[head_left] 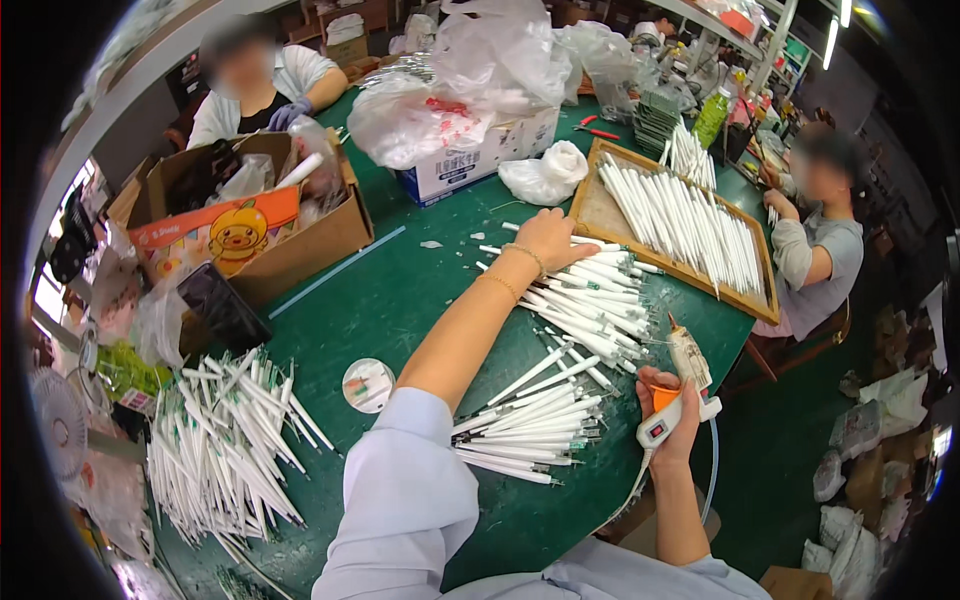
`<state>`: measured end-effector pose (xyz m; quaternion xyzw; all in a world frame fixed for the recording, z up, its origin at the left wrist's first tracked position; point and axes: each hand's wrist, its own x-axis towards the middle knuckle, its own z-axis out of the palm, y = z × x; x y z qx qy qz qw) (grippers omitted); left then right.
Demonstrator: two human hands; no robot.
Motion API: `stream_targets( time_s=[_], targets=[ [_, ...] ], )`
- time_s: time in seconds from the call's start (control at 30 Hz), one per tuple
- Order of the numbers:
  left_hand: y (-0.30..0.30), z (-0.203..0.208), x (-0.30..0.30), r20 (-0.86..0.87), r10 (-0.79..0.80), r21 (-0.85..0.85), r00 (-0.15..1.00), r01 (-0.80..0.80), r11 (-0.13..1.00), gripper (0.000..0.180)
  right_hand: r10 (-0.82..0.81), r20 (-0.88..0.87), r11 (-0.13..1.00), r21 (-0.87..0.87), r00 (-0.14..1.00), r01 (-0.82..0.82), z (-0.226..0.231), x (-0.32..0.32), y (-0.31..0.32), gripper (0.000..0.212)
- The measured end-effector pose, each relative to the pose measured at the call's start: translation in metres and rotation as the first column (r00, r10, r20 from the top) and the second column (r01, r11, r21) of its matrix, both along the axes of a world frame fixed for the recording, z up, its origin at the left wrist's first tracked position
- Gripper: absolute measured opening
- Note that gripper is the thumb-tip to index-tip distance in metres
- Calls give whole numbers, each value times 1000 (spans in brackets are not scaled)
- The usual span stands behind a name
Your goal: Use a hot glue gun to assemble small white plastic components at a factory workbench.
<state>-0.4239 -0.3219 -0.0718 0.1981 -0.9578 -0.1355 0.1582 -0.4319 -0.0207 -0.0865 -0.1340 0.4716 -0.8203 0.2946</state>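
My left hand [548,242] reaches over the far end of a fanned heap of slim white tapered sticks [590,305]. Its fingers curl down around one white stick, which shows on both sides of the hand; the fingertips are partly hidden. In my right hand [680,420], at the table's right edge, is a white hot glue gun [688,360] with an orange trigger, its nozzle pointing up and away. A second fan of white sticks [530,430] lies nearer to me, with small dark and clear ends toward the right.
A wooden tray [765,270] of white sticks stands at the far right. Left lie a large loose stick pile [220,440], a phone [222,305] and a cardboard box [340,215]. A round white dish [368,386] sits beside my left arm. Two people [825,220] [255,85] sit across the table.
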Motion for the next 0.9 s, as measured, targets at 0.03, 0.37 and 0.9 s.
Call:
stream_targets(
  time_s=[0.03,0.37,0.9],
  targets=[
    [1,-2,-3,9,-13,-2,1000,13,1000,54,15,-6,1000,-3,1000,-15,2,0,-2,40],
    [21,-9,22,-53,-151,157,987,158,975,36,26,64,998,-60,998,-22,0,-4,-1,39],
    [69,-6,88,-26,-84,241,996,88,966,39,173,-156,980,-66,973,-185,3,-29,-3,35]
  ],
)
